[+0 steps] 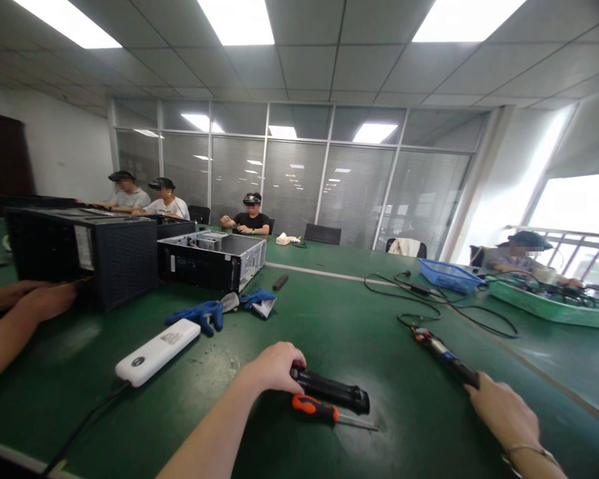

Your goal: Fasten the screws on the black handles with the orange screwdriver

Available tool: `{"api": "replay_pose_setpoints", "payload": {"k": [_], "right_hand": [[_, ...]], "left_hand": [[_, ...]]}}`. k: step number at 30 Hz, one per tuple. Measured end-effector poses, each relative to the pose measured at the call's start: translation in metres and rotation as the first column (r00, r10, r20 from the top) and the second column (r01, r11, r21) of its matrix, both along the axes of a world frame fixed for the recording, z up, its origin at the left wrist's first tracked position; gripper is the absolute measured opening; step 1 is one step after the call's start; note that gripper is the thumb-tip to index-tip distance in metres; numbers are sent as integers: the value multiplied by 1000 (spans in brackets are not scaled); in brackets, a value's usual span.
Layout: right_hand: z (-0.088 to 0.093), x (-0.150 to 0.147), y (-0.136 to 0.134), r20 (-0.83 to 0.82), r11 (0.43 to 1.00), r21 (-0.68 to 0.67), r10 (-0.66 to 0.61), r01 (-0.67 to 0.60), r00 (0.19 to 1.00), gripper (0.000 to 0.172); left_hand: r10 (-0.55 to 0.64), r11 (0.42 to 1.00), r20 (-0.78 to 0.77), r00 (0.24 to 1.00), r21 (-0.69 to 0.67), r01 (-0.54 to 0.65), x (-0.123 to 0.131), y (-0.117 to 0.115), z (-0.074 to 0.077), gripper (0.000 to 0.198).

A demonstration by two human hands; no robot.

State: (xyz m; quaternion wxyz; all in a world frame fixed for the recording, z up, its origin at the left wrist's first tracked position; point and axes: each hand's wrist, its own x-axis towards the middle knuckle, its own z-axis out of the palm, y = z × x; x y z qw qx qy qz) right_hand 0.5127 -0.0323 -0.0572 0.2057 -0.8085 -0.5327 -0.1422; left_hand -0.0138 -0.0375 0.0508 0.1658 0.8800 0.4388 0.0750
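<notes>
My left hand [278, 368] is closed round the left end of a black cylindrical tool [332, 389] lying on the green table [259, 439]. Just in front of that tool lies an orange and black screwdriver [315, 408], its shaft pointing right. On the right, my right hand [504, 411] grips the black handle of a long tool [446, 356]. The far end of this long tool, with red and metal parts, points up and left, near a black cable [414, 318].
A white power strip [158, 352], blue gloves [199, 315], a dark computer case [124, 256] and an open case [214, 256] are on the left. Another person's hands [47, 299] reach into the dark case. Blue [449, 276] and green baskets [554, 305] stand right; several people sit beyond.
</notes>
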Motion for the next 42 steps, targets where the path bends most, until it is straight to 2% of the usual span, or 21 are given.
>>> {"api": "replay_pose_setpoints", "payload": {"k": [4,7,9,13,18,23,29,33,36,40,42], "right_hand": [[14,-64,5,30,988,-81,131,-129,991,40],[25,-110,12,7,949,-124,292,-289,957,42],[32,-139,16,-34,905,-128,405,-406,914,43],[49,-192,17,-125,774,-126,608,-621,784,44],[65,-241,12,-256,624,-131,729,-770,634,43],[71,-263,6,-311,525,-110,788,-844,531,43],[70,-270,-7,-270,553,-7,801,-833,534,44],[75,-269,-20,-237,527,50,832,-848,502,33],[82,-269,-30,-232,496,16,847,-868,479,28],[90,-270,-36,-190,407,-90,889,-909,417,30],[93,-271,-38,-179,387,-121,897,-914,403,33]], "left_hand": [[1,1000,19,1000,-17,-1,1,1,-1,46],[3,1000,23,1000,-14,-2,1,1,-2,47],[2,1000,11,1000,-9,-2,1,0,-1,47],[4,1000,-3,1000,6,-4,0,-1,0,46],[-6,999,-21,1000,44,7,0,0,-1,46],[-8,1000,-6,1000,8,8,-1,-1,2,51],[-36,999,-5,999,7,36,-2,-4,7,50],[-49,998,-15,999,40,49,-2,-4,8,50],[-76,996,-23,997,53,77,-3,-3,7,49],[-107,993,-17,994,45,107,-3,-2,7,45],[-114,992,-16,993,46,115,-2,-2,7,44]]}}
